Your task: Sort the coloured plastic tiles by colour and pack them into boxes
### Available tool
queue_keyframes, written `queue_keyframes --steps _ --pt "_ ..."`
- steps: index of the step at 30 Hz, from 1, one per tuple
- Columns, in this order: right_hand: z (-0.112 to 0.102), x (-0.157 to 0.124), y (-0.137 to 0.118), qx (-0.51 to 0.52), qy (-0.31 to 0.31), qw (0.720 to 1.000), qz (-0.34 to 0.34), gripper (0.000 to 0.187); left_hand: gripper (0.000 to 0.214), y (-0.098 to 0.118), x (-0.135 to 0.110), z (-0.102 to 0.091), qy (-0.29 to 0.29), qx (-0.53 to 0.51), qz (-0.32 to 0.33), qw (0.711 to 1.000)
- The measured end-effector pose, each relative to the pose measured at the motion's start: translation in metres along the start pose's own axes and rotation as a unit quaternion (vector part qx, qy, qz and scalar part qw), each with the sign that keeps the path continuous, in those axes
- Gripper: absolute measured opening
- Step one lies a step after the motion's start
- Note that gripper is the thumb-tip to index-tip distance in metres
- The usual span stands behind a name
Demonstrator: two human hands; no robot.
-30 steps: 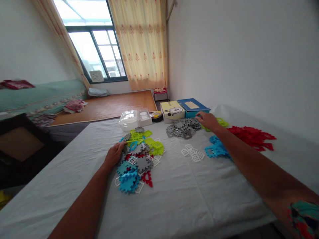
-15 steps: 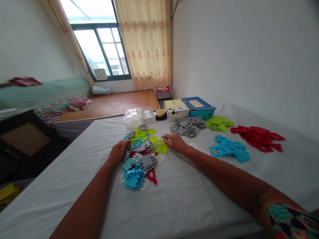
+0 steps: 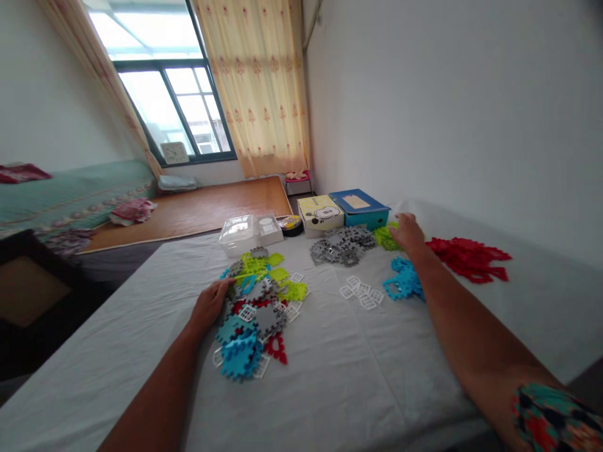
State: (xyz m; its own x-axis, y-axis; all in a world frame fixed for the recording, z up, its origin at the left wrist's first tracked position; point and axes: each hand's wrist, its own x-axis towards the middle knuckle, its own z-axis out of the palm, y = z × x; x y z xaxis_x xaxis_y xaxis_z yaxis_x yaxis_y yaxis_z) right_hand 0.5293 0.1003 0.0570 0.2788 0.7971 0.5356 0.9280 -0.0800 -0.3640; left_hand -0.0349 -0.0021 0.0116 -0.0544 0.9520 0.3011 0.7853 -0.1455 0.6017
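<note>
My left hand rests at the left edge of a mixed heap of toothed plastic building pieces. Its fingers pinch a yellow-green piece seen nearly edge-on. In that heap lie blue pieces, grey pieces, a red triangular piece and white lattice pieces. Far to the right, my right hand reaches over the yellow-green pile, its thumb and forefinger apart. Part of this pile is hidden behind the hand.
Separate piles of grey pieces, blue pieces, red pieces and white lattice pieces lie on the sheet-covered table. Behind stand a clear plastic box, a round tin, a yellow box and a blue box.
My right hand has moved from the mixed heap across to the yellow-green pile. The left hand stays at the heap's left edge. The view has shifted slightly right.
</note>
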Motion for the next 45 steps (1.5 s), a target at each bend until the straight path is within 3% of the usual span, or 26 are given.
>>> queue_keyframes --steps 1,3,5,7,8,10,14,16,19,22,25,27,29,31,34,37,39,40,45 --pt "-0.002 -0.005 -0.018 0.019 0.008 0.999 -0.041 0.044 0.069 0.001 -0.001 0.0 0.0 0.0 0.001 1.0" --pt "-0.004 -0.023 -0.064 0.089 -0.042 0.986 -0.132 0.039 0.069 0.002 -0.002 0.0 0.003 -0.001 0.002 1.0" --pt "-0.002 -0.053 -0.114 0.181 -0.181 0.935 -0.246 0.036 0.068 0.003 -0.003 0.001 0.005 -0.003 0.001 1.0" --pt "0.007 -0.091 -0.154 0.239 -0.29 0.852 -0.365 0.04 0.067 0.002 -0.004 0.001 0.006 -0.005 0.0 1.0" --pt "0.013 -0.11 -0.169 0.241 -0.307 0.83 -0.398 0.044 0.067 0.001 -0.004 0.001 0.006 -0.006 0.0 1.0" --pt "0.025 -0.14 -0.186 0.21 -0.304 0.826 -0.425 0.054 0.066 0.0 -0.004 0.001 0.007 -0.008 -0.001 1.0" --pt "0.034 -0.158 -0.189 0.165 -0.288 0.842 -0.426 0.052 0.064 0.001 -0.003 0.001 0.006 -0.01 -0.001 1.0" --pt "0.028 -0.146 -0.183 0.155 -0.274 0.843 -0.436 0.048 0.063 0.003 -0.004 0.001 0.005 -0.009 -0.002 1.0" --pt "0.012 -0.112 -0.163 0.066 -0.242 0.875 -0.413 0.045 0.063 0.005 -0.004 0.0 0.002 -0.007 0.0 1.0" --pt "0.001 -0.069 -0.123 -0.028 -0.216 0.925 -0.311 0.036 0.063 0.006 -0.005 -0.001 -0.001 0.0 0.008 1.0" --pt "-0.006 -0.032 -0.069 -0.081 -0.146 0.972 -0.163 0.033 0.063 0.005 -0.004 -0.001 0.0 0.005 0.012 1.0" --pt "-0.007 -0.018 -0.038 -0.086 -0.097 0.987 -0.09 0.033 0.062 0.003 -0.003 -0.001 -0.001 0.002 0.012 1.0" --pt "-0.007 -0.012 -0.025 -0.059 -0.065 0.994 -0.068 0.034 0.062 0.002 -0.002 0.0 -0.002 -0.002 0.01 1.0" --pt "-0.003 -0.018 -0.035 -0.007 -0.059 0.993 -0.097 0.033 0.063 0.001 -0.002 0.001 -0.001 -0.006 0.004 1.0" --pt "0.009 -0.047 -0.086 0.1 -0.119 0.966 -0.204 0.03 0.062 0.002 -0.003 0.001 0.001 -0.009 0.001 1.0" --pt "0.027 -0.095 -0.149 0.209 -0.233 0.882 -0.352 0.035 0.063 0.004 -0.005 0.001 0.003 -0.011 0.002 1.0" --pt "0.037 -0.128 -0.178 0.245 -0.265 0.83 -0.425 0.045 0.065 0.005 -0.005 0.001 0.005 -0.01 0.002 1.0" --pt "0.041 -0.141 -0.188 0.247 -0.271 0.817 -0.445 0.051 0.066 0.005 -0.006 0.001 0.004 -0.009 0.002 1.0" --pt "0.045 -0.164 -0.196 0.216 -0.286 0.812 -0.46 0.048 0.067 0.004 -0.005 0.0 0.001 -0.008 0.006 1.0"
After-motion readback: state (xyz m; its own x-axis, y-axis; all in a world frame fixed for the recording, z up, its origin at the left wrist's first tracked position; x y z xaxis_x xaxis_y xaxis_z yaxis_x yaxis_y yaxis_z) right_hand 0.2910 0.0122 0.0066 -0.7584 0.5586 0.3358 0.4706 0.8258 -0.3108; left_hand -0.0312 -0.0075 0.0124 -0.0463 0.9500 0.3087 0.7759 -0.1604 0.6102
